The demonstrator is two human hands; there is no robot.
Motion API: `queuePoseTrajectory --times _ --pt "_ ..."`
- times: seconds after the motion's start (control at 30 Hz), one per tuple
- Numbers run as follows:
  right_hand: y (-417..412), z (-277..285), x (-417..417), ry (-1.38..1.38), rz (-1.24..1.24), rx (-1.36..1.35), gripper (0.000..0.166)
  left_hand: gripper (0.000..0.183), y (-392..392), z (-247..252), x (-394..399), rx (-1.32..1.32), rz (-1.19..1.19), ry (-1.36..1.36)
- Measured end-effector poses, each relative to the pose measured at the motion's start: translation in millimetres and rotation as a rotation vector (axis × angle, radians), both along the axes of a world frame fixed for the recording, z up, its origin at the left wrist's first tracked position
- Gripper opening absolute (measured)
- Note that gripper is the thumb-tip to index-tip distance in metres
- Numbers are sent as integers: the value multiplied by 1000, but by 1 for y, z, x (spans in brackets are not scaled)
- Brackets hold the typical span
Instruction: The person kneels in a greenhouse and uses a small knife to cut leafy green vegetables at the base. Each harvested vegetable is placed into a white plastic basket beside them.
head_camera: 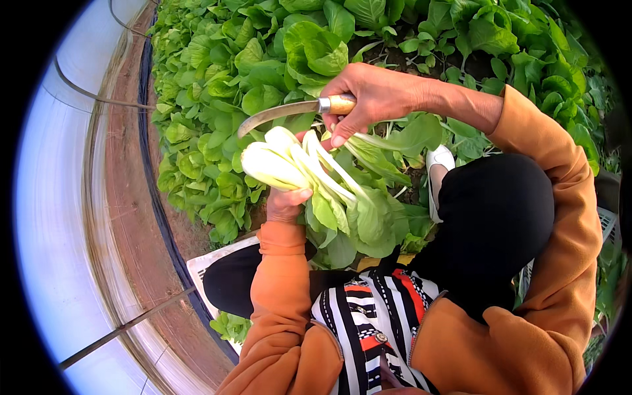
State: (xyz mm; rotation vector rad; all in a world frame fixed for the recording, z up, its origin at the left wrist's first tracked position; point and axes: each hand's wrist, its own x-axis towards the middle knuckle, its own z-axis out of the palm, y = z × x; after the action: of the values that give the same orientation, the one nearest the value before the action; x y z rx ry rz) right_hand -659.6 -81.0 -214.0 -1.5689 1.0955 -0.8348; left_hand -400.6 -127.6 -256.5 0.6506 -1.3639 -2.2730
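My left hand (289, 201) grips a head of leafy greens (276, 165), pale at the stalks and green at the leaves, with its cut base toward the upper left. The leaves hang down to the right over my lap. In my right hand (365, 101) is a curved sickle knife (284, 111) with a wooden handle and a metal collar. Its blade points left, just above the pale stalks and apart from them. My right thumb and a finger also pinch a loose leaf stalk (365, 140) beside the head.
Dense leafy greens (222, 84) grow in front and to the right. A white crate (200, 269) stands by my left knee, with another crate (606, 222) at far right. Along the left run a dark hose (150, 163), bare soil (131, 197) and a plastic-film wall (59, 187).
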Motion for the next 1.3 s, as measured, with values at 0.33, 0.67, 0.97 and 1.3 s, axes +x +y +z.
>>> queuePoseTrajectory --times 0.33,0.67,0.97,1.3 --pt "44 82 79 52 -259 132 24 102 68 32 9 37 154 182" --pt "59 90 106 -184 -207 130 29 71 86 55 48 63 103 435" --pt "15 75 102 -212 -390 16 25 54 66 135 179 -274 812 719" --pt "-34 36 61 -7 -514 104 23 55 174 224 449 -995 1703 -330"
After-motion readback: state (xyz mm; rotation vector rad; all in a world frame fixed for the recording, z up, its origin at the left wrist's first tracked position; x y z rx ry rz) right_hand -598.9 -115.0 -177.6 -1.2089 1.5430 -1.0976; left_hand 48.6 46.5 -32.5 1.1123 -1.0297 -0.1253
